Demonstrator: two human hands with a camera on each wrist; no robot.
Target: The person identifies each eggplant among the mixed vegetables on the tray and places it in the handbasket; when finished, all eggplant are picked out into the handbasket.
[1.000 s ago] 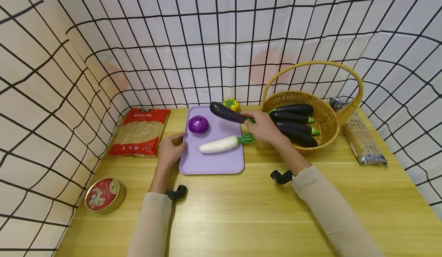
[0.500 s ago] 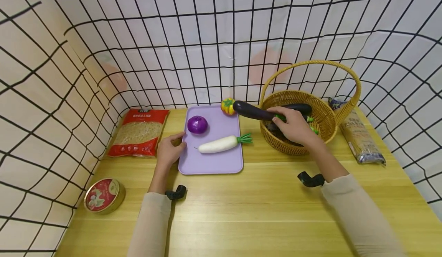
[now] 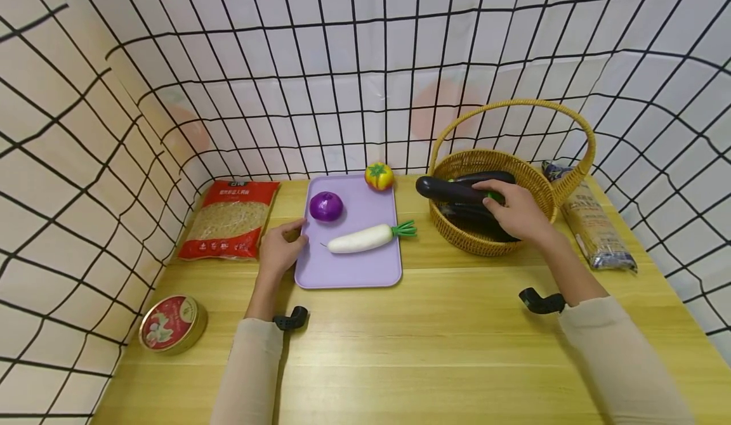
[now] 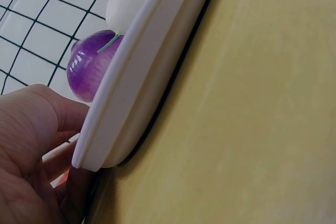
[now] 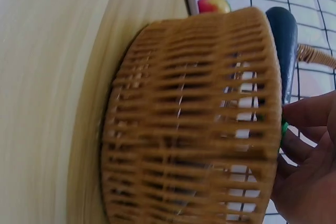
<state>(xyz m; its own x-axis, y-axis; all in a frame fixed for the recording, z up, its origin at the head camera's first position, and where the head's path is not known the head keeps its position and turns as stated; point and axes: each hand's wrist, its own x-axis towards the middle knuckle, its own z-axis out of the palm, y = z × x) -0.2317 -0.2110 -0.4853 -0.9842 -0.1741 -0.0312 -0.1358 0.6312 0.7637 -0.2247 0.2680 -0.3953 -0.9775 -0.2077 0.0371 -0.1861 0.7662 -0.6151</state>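
My right hand [image 3: 516, 211] grips a dark eggplant [image 3: 442, 189] near its green stem end. That eggplant is over the wicker basket [image 3: 451, 231], its rounded end sticking out past the left rim. More eggplants [image 3: 491, 176] lie inside, partly hidden by the hand. In the right wrist view the woven basket wall [image 5: 194, 129] covers most of the held eggplant [image 5: 283, 40]. My left hand [image 3: 280, 247] holds the left edge of the lilac tray [image 3: 348, 279] between thumb and fingers. On the tray lie a purple onion [image 3: 326, 207], a white radish [image 3: 361, 240] and a red-and-yellow tomato-like fruit [image 3: 379, 176].
A red pasta bag [image 3: 228, 220] lies left of the tray, with a round red-and-gold tin [image 3: 173, 323] nearer the front. Another long pasta packet [image 3: 596, 228] lies right of the basket. The tall basket handle [image 3: 531, 103] arches above. Grid-patterned cloth surrounds the table.
My right hand has carried the eggplant rightward from above the tray to the basket, then lowered it there. The left hand and the tray have stayed in place.
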